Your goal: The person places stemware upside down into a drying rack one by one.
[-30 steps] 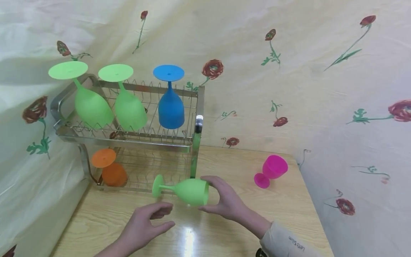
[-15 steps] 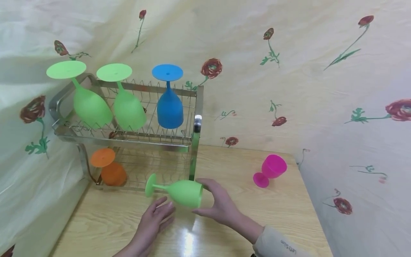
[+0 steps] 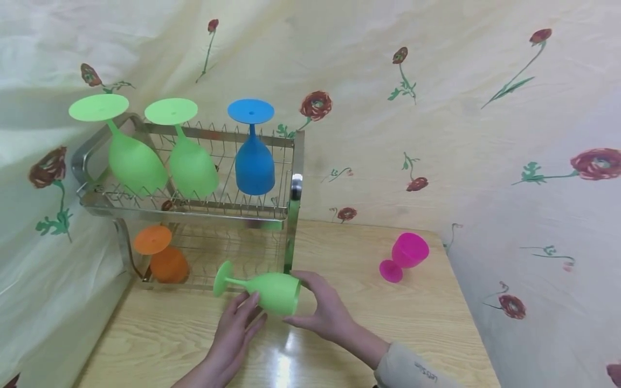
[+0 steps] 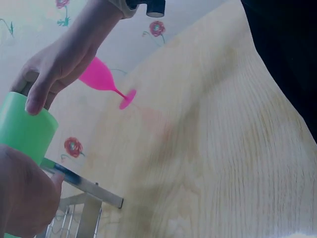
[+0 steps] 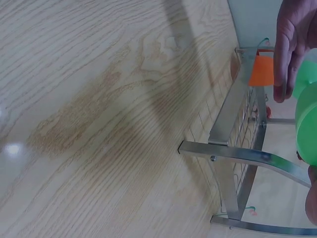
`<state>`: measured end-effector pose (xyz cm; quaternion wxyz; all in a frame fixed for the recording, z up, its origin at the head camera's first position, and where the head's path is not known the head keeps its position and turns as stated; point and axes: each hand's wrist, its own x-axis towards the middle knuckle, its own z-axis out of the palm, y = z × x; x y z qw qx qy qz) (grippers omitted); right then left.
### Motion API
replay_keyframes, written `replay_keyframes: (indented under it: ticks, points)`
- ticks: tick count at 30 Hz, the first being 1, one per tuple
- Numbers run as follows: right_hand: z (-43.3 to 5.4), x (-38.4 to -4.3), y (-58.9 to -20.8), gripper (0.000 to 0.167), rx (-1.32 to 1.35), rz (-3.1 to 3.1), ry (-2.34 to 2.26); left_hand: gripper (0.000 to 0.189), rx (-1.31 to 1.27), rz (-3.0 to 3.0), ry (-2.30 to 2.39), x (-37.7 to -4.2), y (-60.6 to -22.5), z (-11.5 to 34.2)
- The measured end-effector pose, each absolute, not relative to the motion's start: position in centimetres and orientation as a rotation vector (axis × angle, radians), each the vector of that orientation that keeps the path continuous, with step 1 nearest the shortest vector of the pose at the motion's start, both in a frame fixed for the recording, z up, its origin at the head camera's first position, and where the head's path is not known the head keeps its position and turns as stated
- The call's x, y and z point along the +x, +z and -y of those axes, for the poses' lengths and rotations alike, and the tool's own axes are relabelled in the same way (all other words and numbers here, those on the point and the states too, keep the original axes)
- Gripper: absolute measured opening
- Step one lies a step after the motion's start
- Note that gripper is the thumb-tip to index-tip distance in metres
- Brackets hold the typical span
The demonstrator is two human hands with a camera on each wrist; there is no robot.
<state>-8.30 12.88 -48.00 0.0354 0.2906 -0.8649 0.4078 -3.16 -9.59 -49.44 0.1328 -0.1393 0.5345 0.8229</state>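
A light green plastic goblet point(image 3: 274, 292) lies sideways in the air in front of the dish rack, its foot to the left and its mouth to the right. My right hand point(image 3: 322, 310) grips the bowl at the rim, thumb below and fingers above; the left wrist view shows this thumb point(image 4: 37, 99) on the rim. My left hand point(image 3: 235, 328) is under the stem end, a fingertip overlapping the bowl in the head view. From the right wrist, the left hand's fingers point(image 5: 282, 72) look straight, beside the goblet point(image 5: 308, 124).
The two-tier metal rack point(image 3: 194, 214) bears two upside-down green goblets point(image 3: 136, 164) point(image 3: 193, 167) and a blue one point(image 3: 254, 167) on top. An orange goblet point(image 3: 168, 264) sits tilted below. On the wooden table point(image 3: 388, 334), a magenta goblet point(image 3: 409, 250) stands at the right.
The green goblet has moved left a little in my right hand. My left hand has turned and come up to the goblet's bowl and stem from below.
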Motion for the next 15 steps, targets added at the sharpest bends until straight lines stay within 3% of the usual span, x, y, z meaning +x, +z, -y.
replay_keyframes:
  ticks: [15]
  points:
    - [-12.22, -7.69, -48.07, 0.094, 0.909, 2.622, 1.214, 0.082, -0.426, -1.597, 2.406, -3.23, -48.72, 9.82]
